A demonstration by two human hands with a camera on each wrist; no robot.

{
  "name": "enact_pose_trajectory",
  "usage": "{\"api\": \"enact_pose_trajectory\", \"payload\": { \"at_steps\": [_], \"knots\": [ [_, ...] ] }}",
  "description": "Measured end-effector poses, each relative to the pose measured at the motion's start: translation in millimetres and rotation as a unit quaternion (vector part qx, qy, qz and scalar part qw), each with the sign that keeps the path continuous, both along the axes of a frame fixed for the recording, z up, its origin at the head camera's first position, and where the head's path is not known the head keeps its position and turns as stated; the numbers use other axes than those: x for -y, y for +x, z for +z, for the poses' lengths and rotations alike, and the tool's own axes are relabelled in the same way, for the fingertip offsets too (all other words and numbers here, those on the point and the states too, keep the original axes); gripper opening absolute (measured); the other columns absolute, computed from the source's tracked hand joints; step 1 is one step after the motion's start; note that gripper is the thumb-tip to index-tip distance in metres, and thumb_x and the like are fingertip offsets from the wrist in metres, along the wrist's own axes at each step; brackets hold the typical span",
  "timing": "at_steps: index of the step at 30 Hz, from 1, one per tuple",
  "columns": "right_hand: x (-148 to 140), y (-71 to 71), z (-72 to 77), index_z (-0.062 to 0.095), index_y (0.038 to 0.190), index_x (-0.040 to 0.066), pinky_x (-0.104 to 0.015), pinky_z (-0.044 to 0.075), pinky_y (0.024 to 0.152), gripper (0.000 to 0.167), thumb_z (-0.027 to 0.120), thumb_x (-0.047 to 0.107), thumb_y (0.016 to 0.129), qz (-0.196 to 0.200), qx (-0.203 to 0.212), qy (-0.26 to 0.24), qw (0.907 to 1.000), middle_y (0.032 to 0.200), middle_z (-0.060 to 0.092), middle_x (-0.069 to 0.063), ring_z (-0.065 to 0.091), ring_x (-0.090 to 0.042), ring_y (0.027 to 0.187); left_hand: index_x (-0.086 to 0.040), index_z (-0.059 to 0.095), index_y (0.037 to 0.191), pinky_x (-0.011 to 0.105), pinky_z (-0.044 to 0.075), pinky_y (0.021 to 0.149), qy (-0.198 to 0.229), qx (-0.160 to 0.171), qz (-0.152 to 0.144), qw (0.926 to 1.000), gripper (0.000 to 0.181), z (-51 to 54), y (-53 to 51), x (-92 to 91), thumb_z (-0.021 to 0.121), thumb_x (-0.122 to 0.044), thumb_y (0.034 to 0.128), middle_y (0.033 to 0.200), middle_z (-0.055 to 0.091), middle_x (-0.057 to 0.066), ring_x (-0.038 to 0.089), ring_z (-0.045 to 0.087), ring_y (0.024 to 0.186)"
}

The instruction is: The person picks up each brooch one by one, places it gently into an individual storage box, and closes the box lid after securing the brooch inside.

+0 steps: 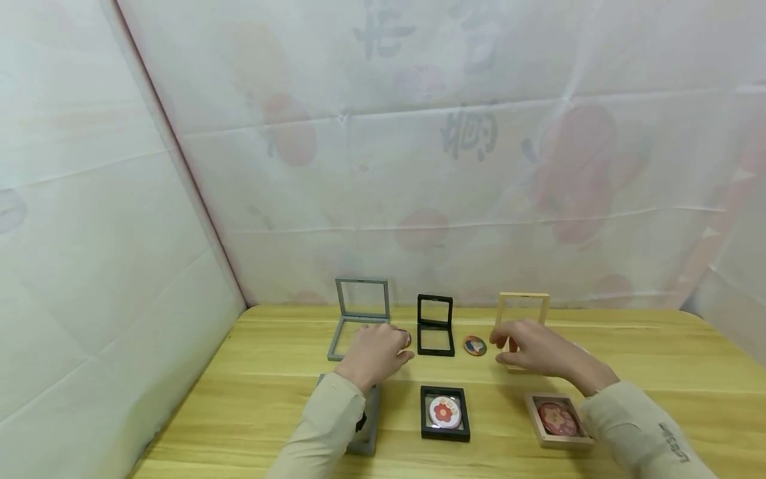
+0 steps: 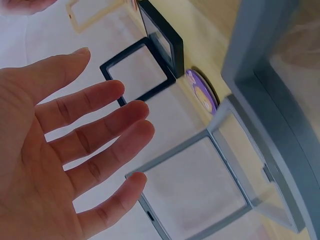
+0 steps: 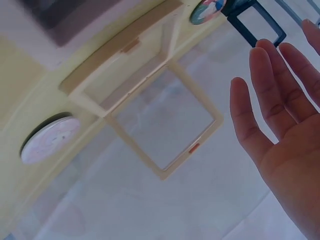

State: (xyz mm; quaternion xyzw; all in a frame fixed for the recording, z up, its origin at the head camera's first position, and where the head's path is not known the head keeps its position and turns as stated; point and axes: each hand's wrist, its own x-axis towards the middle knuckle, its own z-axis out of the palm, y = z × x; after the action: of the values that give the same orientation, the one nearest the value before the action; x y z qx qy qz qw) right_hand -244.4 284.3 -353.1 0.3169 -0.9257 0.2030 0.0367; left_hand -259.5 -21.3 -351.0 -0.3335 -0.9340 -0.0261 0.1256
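Note:
Holding nothing, my left hand [image 1: 374, 351] hovers over the front of a grey display frame [image 1: 365, 317] with its lid raised. A round purple badge [image 2: 201, 92] lies just beyond it, partly hidden in the head view. My right hand [image 1: 535, 346], also holding nothing, is in front of a beige display frame [image 1: 524, 294] with its lid up. Its fingers look relaxed and spread in the right wrist view. Between the hands stand an opened black frame [image 1: 435, 324] and a multicoloured round badge [image 1: 475, 345]. A pale pink badge [image 3: 50, 140] lies beside the beige frame.
Nearer on the yellow wood-grain table [image 1: 251, 406] lie a closed black frame [image 1: 445, 436] around a red-flower badge [image 1: 444, 412], a light frame [image 1: 565, 442] holding a reddish badge [image 1: 558, 419], and a grey frame [image 1: 371, 429] partly under the left sleeve. Printed white cloth [image 1: 383, 179] encloses the table.

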Motion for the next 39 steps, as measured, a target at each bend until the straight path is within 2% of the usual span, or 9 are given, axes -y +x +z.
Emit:
{"api": "enact_pose_trajectory", "payload": {
  "at_steps": [6, 13, 18, 23, 27, 34, 39],
  "knots": [
    [8.1, -3.6, 0.3, 0.072, 0.098, 0.006, -0.030, 0.052, 0.065, 0.012, 0.077, 0.011, 0.088, 0.011, -0.015, 0.006, 0.9998, 0.089, 0.067, 0.003, 0.058, -0.005, 0.074, -0.015, 0.063, 0.070, 0.027, 0.041, 0.051, 0.008, 0.005, 0.013, 0.9999, 0.031, -0.6, -4.7, 10.0, 0.075, -0.032, 0.0936, 0.064, 0.056, -0.006, 0.007, 0.046, 0.053],
    [12.1, -4.7, 0.7, 0.072, 0.098, 0.005, -0.030, 0.053, 0.064, 0.010, 0.076, 0.008, 0.089, 0.012, -0.007, 0.001, 0.9999, 0.090, 0.068, 0.000, 0.057, -0.004, 0.073, -0.013, 0.069, 0.076, 0.029, 0.052, 0.053, 0.006, -0.027, 0.021, 0.9994, 0.026, -4.8, -11.6, 23.0, 0.078, -0.033, 0.0912, 0.071, 0.066, -0.004, 0.009, 0.058, 0.056],
    [16.5, -6.5, 1.7, 0.074, 0.099, 0.005, -0.028, 0.052, 0.064, 0.011, 0.077, 0.009, 0.089, 0.005, -0.001, 0.001, 1.0000, 0.090, 0.070, 0.002, 0.057, -0.004, 0.074, -0.010, 0.071, 0.080, 0.028, 0.054, 0.056, 0.025, -0.011, 0.012, 0.9996, 0.021, -6.9, -14.2, 31.0, 0.078, -0.027, 0.0909, 0.074, 0.069, -0.002, 0.011, 0.063, 0.060],
    [21.4, -9.4, 3.5, 0.075, 0.100, 0.008, -0.027, 0.051, 0.063, 0.009, 0.075, 0.010, 0.091, 0.005, 0.006, 0.000, 1.0000, 0.091, 0.069, 0.004, 0.057, -0.004, 0.074, -0.009, 0.072, 0.079, 0.034, 0.056, 0.059, 0.031, -0.005, 0.015, 0.9994, 0.020, -2.1, -13.0, 38.2, 0.079, -0.024, 0.0905, 0.076, 0.070, 0.000, 0.015, 0.065, 0.063],
    [25.8, -13.4, 4.0, 0.075, 0.100, 0.009, -0.029, 0.053, 0.065, 0.007, 0.073, 0.010, 0.093, 0.020, 0.006, -0.003, 0.9998, 0.092, 0.070, 0.003, 0.059, -0.005, 0.076, -0.009, 0.072, 0.080, 0.036, 0.056, 0.059, 0.034, 0.000, 0.017, 0.9993, 0.018, 0.3, -13.1, 44.2, 0.078, -0.021, 0.0909, 0.077, 0.071, 0.002, 0.016, 0.065, 0.063],
    [35.3, -21.1, 2.9, 0.072, 0.098, 0.004, -0.032, 0.056, 0.069, 0.007, 0.072, 0.006, 0.091, 0.028, 0.014, -0.011, 0.9995, 0.091, 0.070, -0.001, 0.065, -0.012, 0.078, -0.007, 0.073, 0.081, 0.037, 0.056, 0.060, 0.047, 0.007, 0.019, 0.9987, 0.015, 0.1, -16.3, 56.5, 0.078, -0.018, 0.0906, 0.080, 0.071, 0.004, 0.016, 0.065, 0.064],
    [44.2, -23.6, -0.4, 0.072, 0.100, 0.003, -0.032, 0.055, 0.069, 0.011, 0.074, 0.009, 0.091, 0.028, 0.019, -0.004, 0.9994, 0.090, 0.069, -0.002, 0.063, -0.010, 0.078, -0.005, 0.074, 0.085, 0.038, 0.057, 0.060, 0.053, 0.027, 0.036, 0.9976, 0.014, -3.2, -16.4, 67.5, 0.078, -0.017, 0.0904, 0.083, 0.072, 0.006, 0.018, 0.065, 0.065]
  ]
}}
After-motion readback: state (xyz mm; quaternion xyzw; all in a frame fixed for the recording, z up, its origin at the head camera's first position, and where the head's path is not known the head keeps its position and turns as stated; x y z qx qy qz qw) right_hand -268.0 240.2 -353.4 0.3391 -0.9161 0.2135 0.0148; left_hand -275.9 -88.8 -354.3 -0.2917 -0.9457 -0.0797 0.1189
